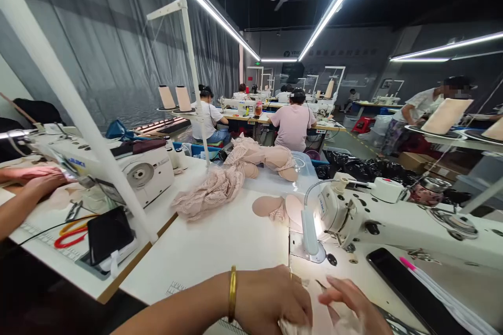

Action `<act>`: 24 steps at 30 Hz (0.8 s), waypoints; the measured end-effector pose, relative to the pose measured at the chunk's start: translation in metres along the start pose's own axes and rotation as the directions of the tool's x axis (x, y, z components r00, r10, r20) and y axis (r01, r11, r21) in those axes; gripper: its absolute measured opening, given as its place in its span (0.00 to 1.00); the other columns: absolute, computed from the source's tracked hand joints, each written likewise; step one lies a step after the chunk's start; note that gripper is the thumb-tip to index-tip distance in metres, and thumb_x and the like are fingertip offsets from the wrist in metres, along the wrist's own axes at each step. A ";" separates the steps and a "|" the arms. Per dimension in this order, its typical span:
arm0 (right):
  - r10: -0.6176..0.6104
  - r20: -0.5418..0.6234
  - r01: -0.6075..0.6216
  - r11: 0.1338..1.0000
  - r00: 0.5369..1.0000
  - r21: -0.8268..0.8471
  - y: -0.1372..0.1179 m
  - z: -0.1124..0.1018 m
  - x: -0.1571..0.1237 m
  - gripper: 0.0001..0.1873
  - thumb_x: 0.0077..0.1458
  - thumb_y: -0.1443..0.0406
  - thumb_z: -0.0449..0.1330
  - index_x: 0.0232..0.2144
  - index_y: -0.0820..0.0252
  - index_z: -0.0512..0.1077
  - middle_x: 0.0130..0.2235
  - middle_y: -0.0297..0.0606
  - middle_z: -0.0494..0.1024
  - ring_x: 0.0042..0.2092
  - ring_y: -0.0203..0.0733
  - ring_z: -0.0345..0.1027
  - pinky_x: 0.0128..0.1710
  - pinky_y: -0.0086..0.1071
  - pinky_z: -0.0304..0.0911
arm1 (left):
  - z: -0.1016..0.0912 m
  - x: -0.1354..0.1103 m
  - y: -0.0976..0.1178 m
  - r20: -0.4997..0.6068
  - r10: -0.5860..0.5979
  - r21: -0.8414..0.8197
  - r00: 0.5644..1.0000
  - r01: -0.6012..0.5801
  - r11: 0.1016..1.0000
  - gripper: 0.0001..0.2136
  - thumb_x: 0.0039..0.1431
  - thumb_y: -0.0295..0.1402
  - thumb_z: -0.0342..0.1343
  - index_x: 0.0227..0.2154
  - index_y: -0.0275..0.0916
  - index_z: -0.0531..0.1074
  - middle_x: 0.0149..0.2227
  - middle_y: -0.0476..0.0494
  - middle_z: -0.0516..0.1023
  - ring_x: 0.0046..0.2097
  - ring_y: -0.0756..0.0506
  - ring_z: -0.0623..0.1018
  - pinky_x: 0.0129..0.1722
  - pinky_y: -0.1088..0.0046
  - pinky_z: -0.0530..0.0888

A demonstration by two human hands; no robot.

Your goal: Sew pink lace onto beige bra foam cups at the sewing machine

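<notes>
At the front edge of the sewing table, my left hand (273, 298), with a gold bangle at its wrist, is closed on a pale beige fabric piece (321, 308). My right hand (356, 303) is on the other side of this piece, its bent fingers gripping the cloth; its lower part is cut off by the frame. Just beyond both hands stands a white sewing machine (365, 214) with a lit lamp. Beige bra cups (271, 206) lie left of its needle area. Farther back, a heap of beige lace bras (214, 191) spreads onto a clear plastic bin (306, 167).
A black phone (412, 285) and a pink-tipped pen (408, 264) lie right of my hands. At left, a co-worker's hands (39, 180) are at another sewing machine (145, 175). A white thread-stand pole (78, 99) rises between the tables. Thread cones (448, 115) stand at right.
</notes>
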State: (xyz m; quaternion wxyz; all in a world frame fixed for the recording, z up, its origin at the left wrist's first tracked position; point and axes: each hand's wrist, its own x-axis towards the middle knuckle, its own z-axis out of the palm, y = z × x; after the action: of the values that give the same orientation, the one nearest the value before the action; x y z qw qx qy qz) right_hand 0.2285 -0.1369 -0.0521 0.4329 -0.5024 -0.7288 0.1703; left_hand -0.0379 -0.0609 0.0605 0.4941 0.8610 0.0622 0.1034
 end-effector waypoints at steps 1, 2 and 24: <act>-0.142 0.092 0.157 0.971 0.986 -0.180 0.001 -0.007 0.011 0.12 0.68 0.56 0.56 0.49 0.46 0.77 0.36 0.38 0.83 0.36 0.47 0.79 0.35 0.35 0.75 | -0.005 0.007 -0.007 0.075 0.060 0.241 0.995 -0.077 0.968 0.07 0.47 0.30 0.66 0.22 0.41 0.73 0.36 0.46 0.82 0.40 0.39 0.77 0.50 0.54 0.66; -0.197 0.143 0.228 0.941 0.970 -0.252 0.001 -0.013 0.022 0.10 0.69 0.60 0.55 0.45 0.46 0.77 0.36 0.36 0.82 0.37 0.46 0.77 0.37 0.36 0.73 | -0.009 0.015 -0.014 0.120 0.090 0.418 0.989 -0.132 0.899 0.06 0.46 0.26 0.64 0.21 0.40 0.72 0.36 0.46 0.82 0.40 0.39 0.77 0.50 0.52 0.64; -0.284 0.324 0.429 0.667 0.902 -0.609 0.031 -0.032 0.048 0.19 0.69 0.68 0.53 0.57 0.49 0.74 0.53 0.30 0.83 0.45 0.43 0.81 0.42 0.36 0.78 | -0.043 0.056 -0.057 0.266 0.018 0.552 0.964 -0.167 0.817 0.02 0.56 0.30 0.66 0.32 0.40 0.82 0.53 0.43 0.82 0.58 0.37 0.77 0.48 0.56 0.64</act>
State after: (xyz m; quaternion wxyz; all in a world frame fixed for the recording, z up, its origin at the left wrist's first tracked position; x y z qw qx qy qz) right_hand 0.2666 -0.0870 -0.0324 0.1729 -0.4504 -0.8647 -0.1401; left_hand 0.0061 0.0153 0.0388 0.2127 0.9770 -0.0144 -0.0046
